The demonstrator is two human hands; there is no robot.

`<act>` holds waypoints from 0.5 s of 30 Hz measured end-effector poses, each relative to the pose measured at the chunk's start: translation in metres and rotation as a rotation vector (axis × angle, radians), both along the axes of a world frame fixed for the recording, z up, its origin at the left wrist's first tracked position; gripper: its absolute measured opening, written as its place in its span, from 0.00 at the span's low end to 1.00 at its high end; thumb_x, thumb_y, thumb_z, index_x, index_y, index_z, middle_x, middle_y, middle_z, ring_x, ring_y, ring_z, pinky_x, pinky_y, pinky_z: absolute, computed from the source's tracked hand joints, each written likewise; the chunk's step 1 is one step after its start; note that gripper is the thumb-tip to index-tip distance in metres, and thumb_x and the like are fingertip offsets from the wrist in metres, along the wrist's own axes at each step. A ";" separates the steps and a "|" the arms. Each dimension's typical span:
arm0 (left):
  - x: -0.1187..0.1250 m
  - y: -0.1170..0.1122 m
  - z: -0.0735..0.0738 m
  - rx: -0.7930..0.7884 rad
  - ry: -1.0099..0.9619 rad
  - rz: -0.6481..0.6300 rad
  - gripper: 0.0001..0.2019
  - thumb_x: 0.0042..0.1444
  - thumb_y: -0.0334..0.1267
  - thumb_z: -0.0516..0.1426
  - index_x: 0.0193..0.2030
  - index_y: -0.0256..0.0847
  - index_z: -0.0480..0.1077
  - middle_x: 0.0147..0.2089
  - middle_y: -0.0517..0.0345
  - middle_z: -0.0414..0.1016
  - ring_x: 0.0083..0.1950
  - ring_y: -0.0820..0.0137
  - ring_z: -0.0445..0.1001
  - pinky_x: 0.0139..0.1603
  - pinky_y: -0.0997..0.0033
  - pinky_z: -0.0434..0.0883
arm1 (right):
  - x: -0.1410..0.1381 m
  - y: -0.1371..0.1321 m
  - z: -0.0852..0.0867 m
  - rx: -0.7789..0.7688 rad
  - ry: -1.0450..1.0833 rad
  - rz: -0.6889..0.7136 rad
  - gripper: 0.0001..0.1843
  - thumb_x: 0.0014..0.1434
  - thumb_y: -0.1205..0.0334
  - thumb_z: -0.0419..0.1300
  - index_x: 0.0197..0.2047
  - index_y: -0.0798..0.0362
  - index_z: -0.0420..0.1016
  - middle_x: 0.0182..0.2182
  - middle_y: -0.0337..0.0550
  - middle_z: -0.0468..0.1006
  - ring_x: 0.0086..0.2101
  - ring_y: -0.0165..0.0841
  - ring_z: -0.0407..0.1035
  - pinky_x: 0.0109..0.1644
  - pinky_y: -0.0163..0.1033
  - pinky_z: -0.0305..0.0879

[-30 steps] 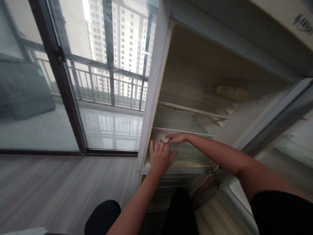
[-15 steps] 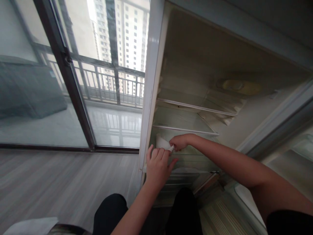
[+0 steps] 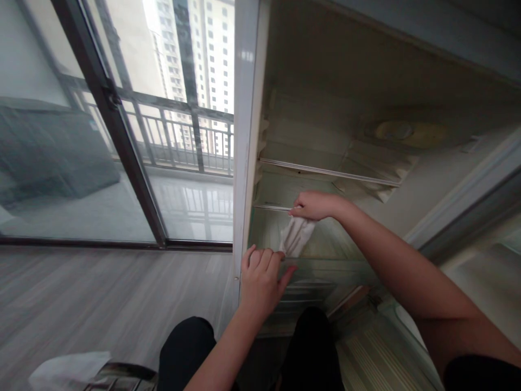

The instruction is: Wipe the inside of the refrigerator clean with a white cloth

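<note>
A white cloth hangs bunched from my right hand, which is closed on its upper end over a glass shelf inside an open refrigerator. The cloth's lower end reaches down near the fingertips of my left hand. That hand is at the front left of the lower glass shelf, its fingers bent over the front edge and the thumb apart below them. Part of the grip is hidden behind the knuckles.
More glass shelves sit higher in the refrigerator, with a yellowish lamp cover on the inner wall. The open door stands at right. Sliding glass doors are at left. A white bag-like item lies on the floor.
My right hand has moved up and slightly right, drawing the cloth out longer above the shelf. My left hand has stayed at the shelf edge. The view has shifted slightly.
</note>
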State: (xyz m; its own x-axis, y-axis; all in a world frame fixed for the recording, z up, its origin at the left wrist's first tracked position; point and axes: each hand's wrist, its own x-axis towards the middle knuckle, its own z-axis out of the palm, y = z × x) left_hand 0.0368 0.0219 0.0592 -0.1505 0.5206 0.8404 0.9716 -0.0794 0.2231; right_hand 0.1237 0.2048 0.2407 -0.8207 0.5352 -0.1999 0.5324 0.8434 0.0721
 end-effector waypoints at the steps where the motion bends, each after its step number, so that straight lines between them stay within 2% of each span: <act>1: 0.000 0.000 0.000 -0.002 0.002 0.003 0.11 0.59 0.47 0.63 0.41 0.43 0.72 0.35 0.58 0.75 0.44 0.62 0.71 0.62 0.55 0.62 | 0.000 0.005 -0.009 0.011 -0.027 -0.036 0.20 0.67 0.51 0.55 0.34 0.59 0.77 0.21 0.42 0.72 0.23 0.28 0.63 0.30 0.35 0.52; 3: 0.000 0.000 -0.001 -0.010 0.010 0.005 0.11 0.60 0.47 0.62 0.41 0.43 0.72 0.35 0.58 0.75 0.43 0.62 0.71 0.62 0.54 0.62 | 0.000 0.012 -0.027 -0.043 -0.031 -0.063 0.17 0.65 0.53 0.59 0.48 0.59 0.74 0.26 0.42 0.77 0.23 0.29 0.67 0.29 0.34 0.54; 5: 0.000 0.000 -0.001 -0.015 0.017 0.005 0.11 0.60 0.47 0.62 0.42 0.43 0.72 0.35 0.58 0.75 0.43 0.62 0.71 0.62 0.54 0.62 | 0.002 0.012 -0.039 -0.150 -0.004 -0.052 0.27 0.63 0.55 0.62 0.61 0.59 0.64 0.31 0.43 0.79 0.24 0.29 0.70 0.28 0.32 0.57; 6: 0.000 0.000 -0.001 -0.014 0.018 0.004 0.11 0.60 0.47 0.62 0.42 0.42 0.72 0.35 0.58 0.75 0.43 0.62 0.71 0.62 0.54 0.62 | 0.002 0.010 -0.043 -0.191 -0.008 -0.052 0.31 0.62 0.56 0.63 0.63 0.60 0.59 0.32 0.43 0.80 0.24 0.29 0.71 0.28 0.32 0.58; 8: 0.000 0.000 -0.001 -0.009 0.017 0.001 0.11 0.60 0.46 0.63 0.42 0.43 0.72 0.35 0.58 0.75 0.43 0.62 0.71 0.61 0.54 0.62 | 0.001 0.005 -0.051 -0.226 -0.112 -0.058 0.28 0.61 0.59 0.63 0.60 0.61 0.63 0.31 0.43 0.80 0.24 0.30 0.71 0.28 0.32 0.60; 10: 0.001 0.000 -0.001 -0.006 0.013 0.002 0.11 0.60 0.46 0.62 0.42 0.43 0.72 0.35 0.59 0.75 0.43 0.62 0.71 0.61 0.54 0.62 | -0.002 0.002 -0.062 -0.239 -0.303 -0.049 0.16 0.60 0.61 0.62 0.49 0.62 0.73 0.29 0.45 0.80 0.24 0.31 0.71 0.29 0.34 0.62; 12: 0.001 -0.001 -0.001 -0.007 0.011 0.006 0.11 0.60 0.47 0.62 0.42 0.43 0.72 0.35 0.58 0.75 0.43 0.62 0.71 0.61 0.54 0.62 | -0.006 0.002 -0.077 -0.242 -0.450 -0.002 0.09 0.59 0.63 0.61 0.39 0.61 0.78 0.31 0.48 0.81 0.28 0.34 0.73 0.34 0.36 0.65; 13: 0.001 -0.001 -0.001 -0.008 0.011 0.009 0.11 0.60 0.46 0.63 0.41 0.43 0.72 0.35 0.58 0.75 0.43 0.62 0.71 0.61 0.55 0.62 | -0.008 0.004 -0.086 -0.235 -0.484 0.040 0.09 0.59 0.63 0.60 0.38 0.60 0.79 0.33 0.49 0.81 0.32 0.36 0.74 0.37 0.37 0.66; 15: 0.001 -0.001 0.000 -0.010 0.015 0.012 0.10 0.60 0.46 0.63 0.41 0.42 0.72 0.35 0.58 0.75 0.43 0.62 0.71 0.61 0.55 0.62 | -0.010 0.010 -0.104 -0.193 -0.488 0.119 0.12 0.59 0.64 0.60 0.43 0.60 0.79 0.40 0.52 0.82 0.40 0.40 0.76 0.44 0.40 0.68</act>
State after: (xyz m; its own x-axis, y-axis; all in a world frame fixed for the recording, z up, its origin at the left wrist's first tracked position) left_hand 0.0379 0.0208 0.0590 -0.1442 0.5268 0.8376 0.9757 -0.0655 0.2092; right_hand 0.1134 0.2143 0.1363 -0.6609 0.3597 -0.6586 0.3754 0.9184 0.1248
